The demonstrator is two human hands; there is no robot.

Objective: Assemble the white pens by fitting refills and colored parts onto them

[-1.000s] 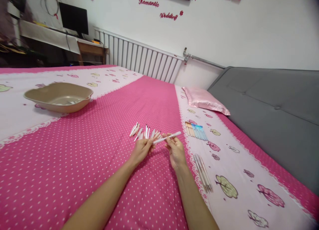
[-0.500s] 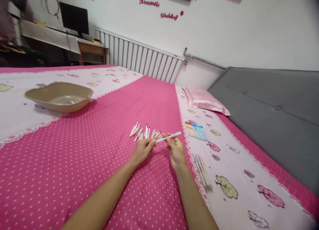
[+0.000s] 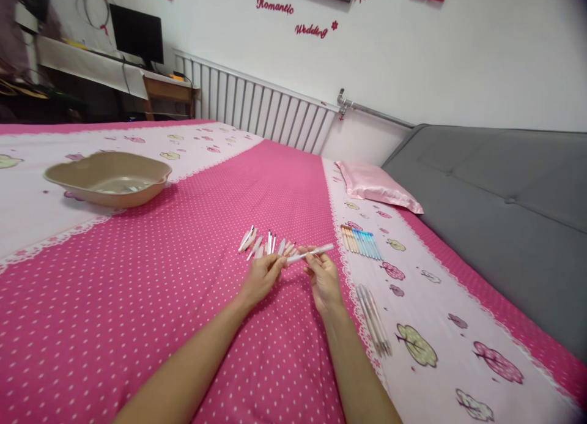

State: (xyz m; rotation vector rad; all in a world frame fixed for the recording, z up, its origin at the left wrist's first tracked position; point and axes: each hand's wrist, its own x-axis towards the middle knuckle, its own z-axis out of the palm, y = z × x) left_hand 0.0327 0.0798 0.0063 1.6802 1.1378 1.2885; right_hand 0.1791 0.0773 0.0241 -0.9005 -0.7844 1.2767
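1. White pen (image 3: 322,249): was held over the pink bedsheet (image 3: 206,277), partly covered.
2. Left hand (image 3: 262,278), right hand (image 3: 324,280): each grip was pinched closed on it.
3. Loose pen parts (image 3: 269,243): were partly hidden by left hand.
4. Beige basin (image 3: 103,196): contents were indistinct.

Remotely, I am holding the left forearm (image 3: 195,353) slanting far and to the right and the right forearm (image 3: 360,366) slanting far and to the left, while the left hand (image 3: 261,281) and the right hand (image 3: 325,280) are pinching with thumbs against bent fingers, just beside each other.
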